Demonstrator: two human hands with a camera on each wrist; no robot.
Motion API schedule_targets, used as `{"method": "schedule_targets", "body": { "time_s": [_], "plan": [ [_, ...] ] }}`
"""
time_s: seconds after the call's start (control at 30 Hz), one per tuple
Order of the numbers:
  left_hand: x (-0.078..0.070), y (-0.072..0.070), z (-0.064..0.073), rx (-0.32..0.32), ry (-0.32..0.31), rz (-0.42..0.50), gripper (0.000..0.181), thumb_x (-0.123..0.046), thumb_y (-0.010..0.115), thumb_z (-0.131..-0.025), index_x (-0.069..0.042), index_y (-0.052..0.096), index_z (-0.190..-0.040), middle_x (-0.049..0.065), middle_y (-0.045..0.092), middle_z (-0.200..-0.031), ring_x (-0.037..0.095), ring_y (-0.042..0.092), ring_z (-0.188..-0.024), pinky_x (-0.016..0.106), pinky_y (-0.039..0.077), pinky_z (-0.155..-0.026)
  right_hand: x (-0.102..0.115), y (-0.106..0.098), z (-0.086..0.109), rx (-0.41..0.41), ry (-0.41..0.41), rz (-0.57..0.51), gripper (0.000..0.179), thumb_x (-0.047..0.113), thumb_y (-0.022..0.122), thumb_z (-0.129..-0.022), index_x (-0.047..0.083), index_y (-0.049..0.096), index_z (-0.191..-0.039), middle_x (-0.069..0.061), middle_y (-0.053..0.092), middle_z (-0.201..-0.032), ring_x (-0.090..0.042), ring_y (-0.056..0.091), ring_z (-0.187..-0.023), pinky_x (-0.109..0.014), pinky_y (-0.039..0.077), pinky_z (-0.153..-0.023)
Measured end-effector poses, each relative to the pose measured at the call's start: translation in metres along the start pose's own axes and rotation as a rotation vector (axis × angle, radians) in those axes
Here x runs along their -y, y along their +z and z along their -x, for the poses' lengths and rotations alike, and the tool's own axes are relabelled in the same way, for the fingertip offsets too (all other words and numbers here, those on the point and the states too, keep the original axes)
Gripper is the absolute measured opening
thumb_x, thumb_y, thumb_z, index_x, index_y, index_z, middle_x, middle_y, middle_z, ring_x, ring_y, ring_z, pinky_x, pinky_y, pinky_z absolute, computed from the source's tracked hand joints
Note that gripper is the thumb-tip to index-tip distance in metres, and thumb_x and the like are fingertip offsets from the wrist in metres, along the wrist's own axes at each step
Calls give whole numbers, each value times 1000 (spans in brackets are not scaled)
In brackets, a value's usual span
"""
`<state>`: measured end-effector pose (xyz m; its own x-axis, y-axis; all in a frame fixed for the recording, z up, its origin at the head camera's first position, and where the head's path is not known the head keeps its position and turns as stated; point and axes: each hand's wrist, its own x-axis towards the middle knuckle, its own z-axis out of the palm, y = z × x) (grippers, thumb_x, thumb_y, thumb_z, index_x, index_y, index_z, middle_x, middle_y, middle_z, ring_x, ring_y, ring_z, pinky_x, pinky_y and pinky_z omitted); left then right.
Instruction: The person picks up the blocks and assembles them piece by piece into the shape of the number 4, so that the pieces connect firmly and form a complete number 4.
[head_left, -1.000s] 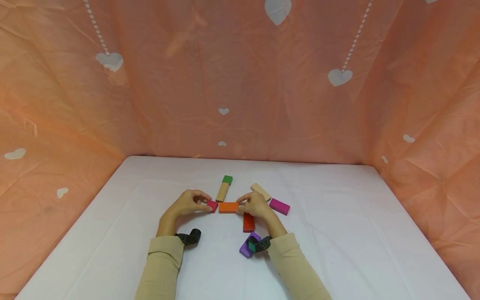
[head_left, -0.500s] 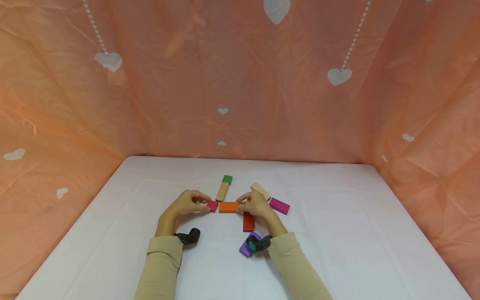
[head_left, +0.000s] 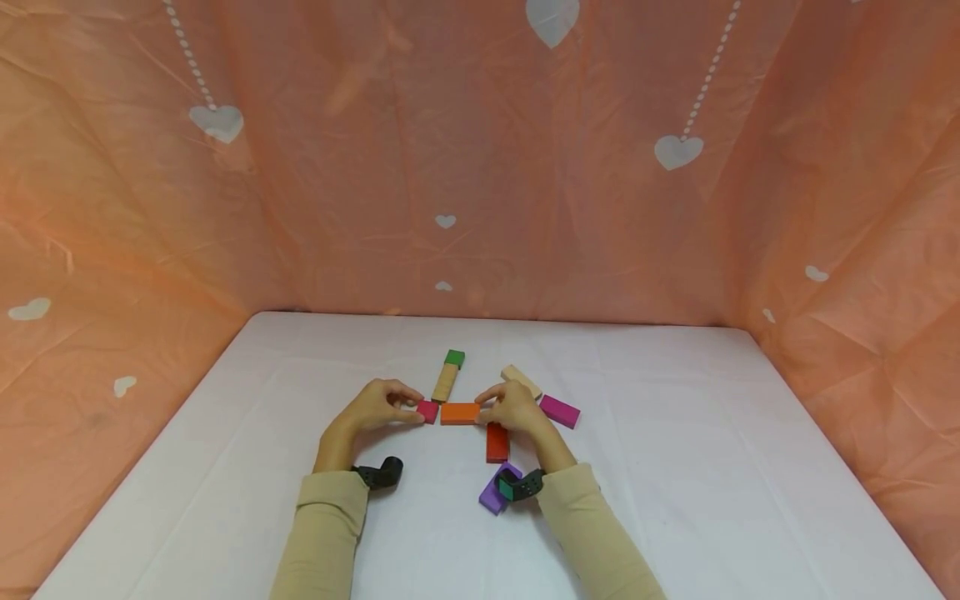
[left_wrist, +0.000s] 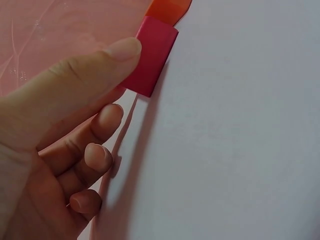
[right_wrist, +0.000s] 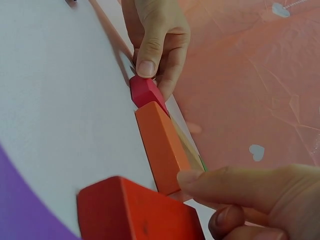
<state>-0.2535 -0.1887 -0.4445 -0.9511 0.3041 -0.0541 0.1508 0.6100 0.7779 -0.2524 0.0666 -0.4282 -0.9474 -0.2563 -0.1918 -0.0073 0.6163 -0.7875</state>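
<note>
My left hand [head_left: 378,406] pinches a small pinkish-red block [left_wrist: 152,57] between thumb and fingers. An orange block [head_left: 460,414] lies to its right, close end to end with it in the right wrist view. At the orange block's other end, my right hand [head_left: 513,408] holds it between thumb and forefinger, its other fingers curled under. A red block [right_wrist: 145,212] stands at right angles just below that end, partly under the right hand in the head view. Behind the orange block a natural wood block [head_left: 446,382] runs back to a small green block [head_left: 454,358].
Beyond the right hand lie another plain wood block [head_left: 523,380] and a magenta block [head_left: 559,412]. A purple block [head_left: 492,498] sits nearer the front, partly hidden by the right wrist's camera. All rest on a white tabletop [head_left: 675,467] with orange heart-patterned cloth [head_left: 480,167] around it.
The pinkish-red block and the orange block have shifted slightly to the right, with the left hand following. Both hands keep their hold, and the other blocks stay in place.
</note>
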Motion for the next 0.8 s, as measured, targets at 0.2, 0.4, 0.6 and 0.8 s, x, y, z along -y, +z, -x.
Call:
{"method": "schedule_targets", "body": {
  "time_s": [0.2, 0.4, 0.6, 0.8],
  "plan": [
    [-2, 1, 0, 8, -1, 35, 35, -16, 80, -77, 3, 71, -105, 11, 61, -87, 15, 44, -77, 22, 37, -66, 0, -1, 1, 1, 3, 7, 29, 9, 77, -78, 3, 73, -106, 0, 47, -66, -11, 43, -59, -18, 35, -53],
    [-5, 3, 0, 5, 4, 38, 34, -15, 80, -76, 3, 71, -104, 15, 64, -91, 16, 44, -78, 23, 36, -67, -1, -2, 2, 0, 2, 7, 29, 9, 77, -77, 2, 73, -105, 0, 48, -67, -11, 43, -60, -19, 35, -54],
    [-7, 3, 1, 13, -5, 45, 35, -17, 81, -76, 1, 71, -104, 15, 64, -94, 16, 45, -80, 24, 38, -70, -1, -4, 1, -14, 1, 9, 30, 9, 78, -75, 2, 74, -104, 2, 44, -61, -11, 42, -59, -18, 34, -54],
    [-6, 1, 2, 13, -2, -4, 36, -21, 81, -76, -1, 72, -105, 13, 66, -96, 16, 47, -82, 24, 39, -72, -2, -4, 0, -21, -2, 17, 30, 9, 78, -74, 2, 74, -104, 1, 44, -64, -12, 41, -63, -19, 33, -56]
  ]
}}
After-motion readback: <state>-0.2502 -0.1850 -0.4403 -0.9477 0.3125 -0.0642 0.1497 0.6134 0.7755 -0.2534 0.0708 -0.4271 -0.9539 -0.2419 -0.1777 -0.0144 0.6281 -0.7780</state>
